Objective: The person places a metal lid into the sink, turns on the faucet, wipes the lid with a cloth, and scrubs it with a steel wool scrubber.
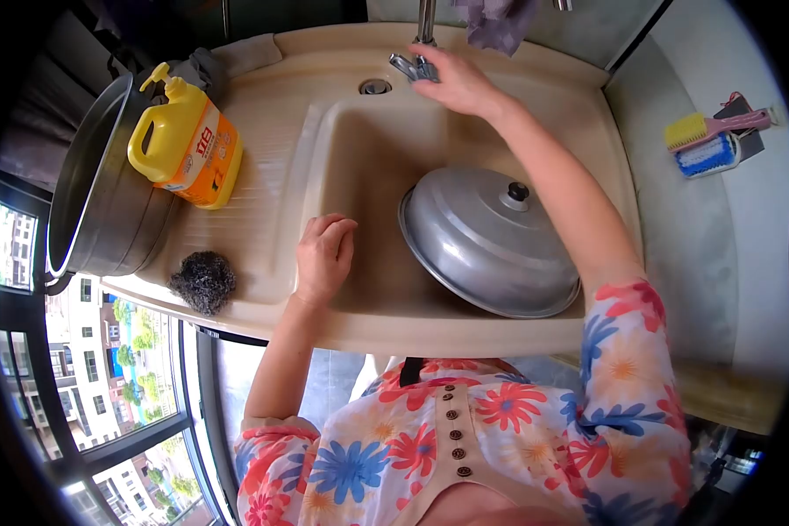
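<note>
My right hand reaches across the sink to the chrome faucet, its fingers around the faucet handle. My left hand is curled closed over the near left rim of the basin, with nothing visible in it. A domed metal pot lid with a black knob leans in the basin, tilted, to the right of my left hand. The beige sink surrounds it. No running water can be made out.
Left on the drainboard stand a large metal pot, a yellow pump jug of detergent and a steel-wool scrubber. Brushes hang on the right wall. A purple cloth hangs behind the faucet. A window lies at left.
</note>
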Tool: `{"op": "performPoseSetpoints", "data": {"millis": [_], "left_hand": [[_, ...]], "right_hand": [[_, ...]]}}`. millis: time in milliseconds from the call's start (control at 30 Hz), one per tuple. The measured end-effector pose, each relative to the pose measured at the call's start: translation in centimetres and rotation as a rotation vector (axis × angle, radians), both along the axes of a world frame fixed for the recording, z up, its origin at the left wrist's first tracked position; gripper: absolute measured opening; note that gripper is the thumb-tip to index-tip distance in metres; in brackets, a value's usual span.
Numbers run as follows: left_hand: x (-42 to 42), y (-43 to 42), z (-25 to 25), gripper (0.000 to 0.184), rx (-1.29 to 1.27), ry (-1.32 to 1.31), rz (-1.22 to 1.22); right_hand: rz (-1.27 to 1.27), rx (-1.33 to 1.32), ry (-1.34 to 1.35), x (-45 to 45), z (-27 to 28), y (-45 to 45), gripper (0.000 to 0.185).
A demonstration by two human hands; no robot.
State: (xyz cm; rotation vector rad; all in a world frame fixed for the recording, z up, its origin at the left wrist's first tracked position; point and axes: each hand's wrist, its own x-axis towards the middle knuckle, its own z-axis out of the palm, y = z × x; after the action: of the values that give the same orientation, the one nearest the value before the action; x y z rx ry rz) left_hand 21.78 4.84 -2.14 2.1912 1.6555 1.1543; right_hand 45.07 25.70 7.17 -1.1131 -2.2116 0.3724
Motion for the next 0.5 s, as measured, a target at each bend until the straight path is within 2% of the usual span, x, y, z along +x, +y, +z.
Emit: {"op": "performPoseSetpoints", "data": {"millis": [100,200,300,367,433,467,500], "left_hand": [[0.1,0.0,-0.1,0.012,0.029,-0.013,0.002],[-0.2,0.0,0.1,0.012,0.008,-0.02,0.005],[-0.1,-0.2,0.2,0.012,-0.009,-0.041,-0.008],[-0.2,-0.1,0.4,0.012,-0.01,-0.045,-0.02],[0.0,-0.2,0.4,0.012,-0.015,-0.052,-0.019],[0.2,-0.1,0.3,0.012,0.007,-0.043,-0.027],[0.3,0.1,0.2,0.011,0.022,-0.035,-0.025]], "right_hand": [[-0.071,-0.05,-0.067,-3.6,-0.7,0.9,0.044],[-0.09,-0.244,-0.168,-2.4,-0.3,0.4,0.049],[0.079,-0.345,0.104,-0.4,-1.6,-0.6,0.049],[0.12,-0.392,0.391,1.2,-2.4,-0.9,0.044],[-0.073,-0.66,0.49,4.5,0.2,-2.7,0.043],[-0.155,-0.744,0.671,6.4,1.0,-3.2,0.046],[-0.196,-0.771,0.777,8.9,1.3,-2.9,0.039]]}}
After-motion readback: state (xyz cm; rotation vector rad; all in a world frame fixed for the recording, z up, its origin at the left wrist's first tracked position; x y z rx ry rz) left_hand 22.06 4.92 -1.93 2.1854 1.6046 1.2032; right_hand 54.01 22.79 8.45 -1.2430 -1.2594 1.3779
